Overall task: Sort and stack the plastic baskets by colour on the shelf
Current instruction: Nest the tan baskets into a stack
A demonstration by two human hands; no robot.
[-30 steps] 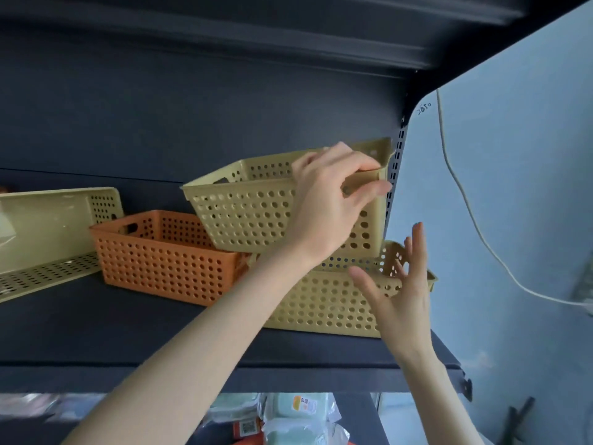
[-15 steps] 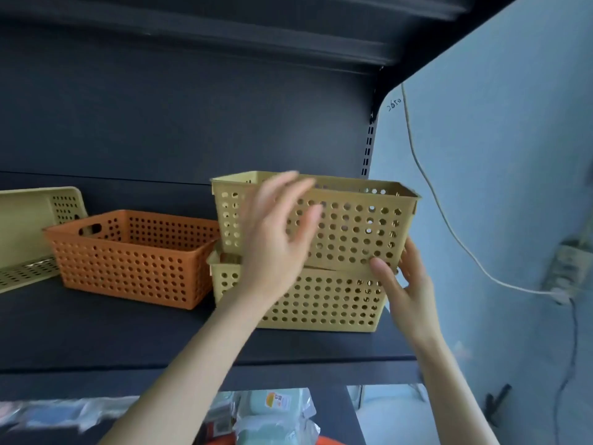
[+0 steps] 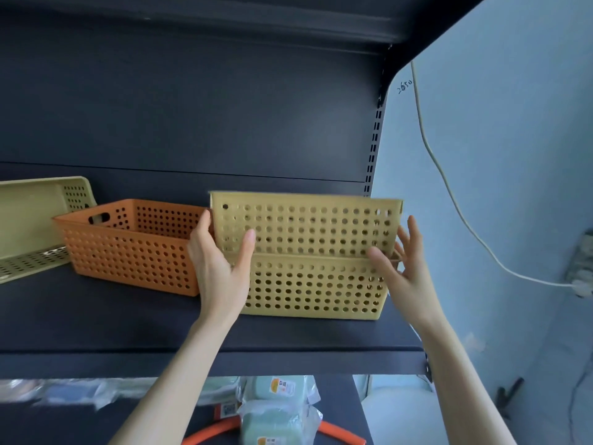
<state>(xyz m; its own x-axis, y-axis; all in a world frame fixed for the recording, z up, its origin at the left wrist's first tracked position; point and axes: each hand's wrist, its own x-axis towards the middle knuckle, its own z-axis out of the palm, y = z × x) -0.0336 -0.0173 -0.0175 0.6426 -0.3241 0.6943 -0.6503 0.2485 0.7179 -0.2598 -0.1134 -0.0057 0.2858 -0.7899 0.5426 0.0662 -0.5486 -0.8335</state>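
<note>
Two yellow perforated baskets stand at the right end of the dark shelf (image 3: pixel 96 322). The upper yellow basket (image 3: pixel 305 226) sits level, nested partway into the lower yellow basket (image 3: pixel 314 287). My left hand (image 3: pixel 218 271) clasps the upper basket's left end, thumb on its front wall. At the right end, my right hand (image 3: pixel 404 274) has its thumb on the front and its fingers spread past the corner. An orange basket (image 3: pixel 134 255) stands upright just left of the yellow pair, close behind my left hand.
A pale yellow basket (image 3: pixel 29 220) lies tipped on its side at the far left. The slotted shelf upright (image 3: pixel 373 146) and a blue wall with a white cable (image 3: pixel 449 187) bound the right. Wrapped green packs (image 3: pixel 276 409) and an orange hose (image 3: pixel 340 433) lie below.
The upper yellow basket came down from a tilted, raised position and settled level into the lower one. My left hand shifted from its top rim to its left end; my right hand moved up to its right end.
</note>
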